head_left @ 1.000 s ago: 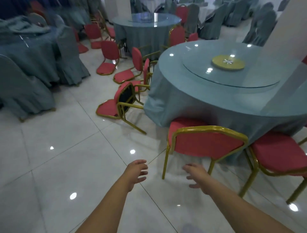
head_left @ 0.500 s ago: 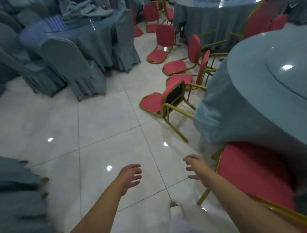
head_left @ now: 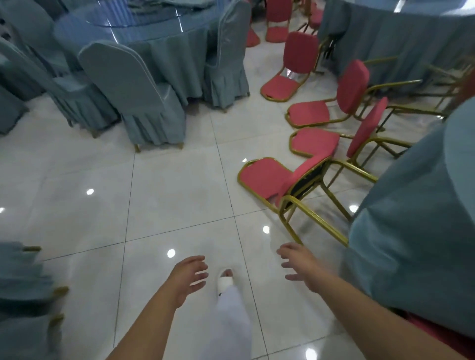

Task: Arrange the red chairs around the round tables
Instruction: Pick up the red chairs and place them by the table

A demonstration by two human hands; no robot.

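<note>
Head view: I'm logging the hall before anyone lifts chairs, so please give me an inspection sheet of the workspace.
Surface: glossy white tiled floor, ceiling lights reflected in it.
Job's things: several red chairs lie tipped over in a row, legs toward the round table.
Clutter: grey cloth heaped on the far-left table.
Hands: left hand and right hand are open, hold nothing and touch nothing.
Cables: nothing seen.
Surroundings: covered chairs stand around the far-left table; a white slipper shows between the arms.
</note>
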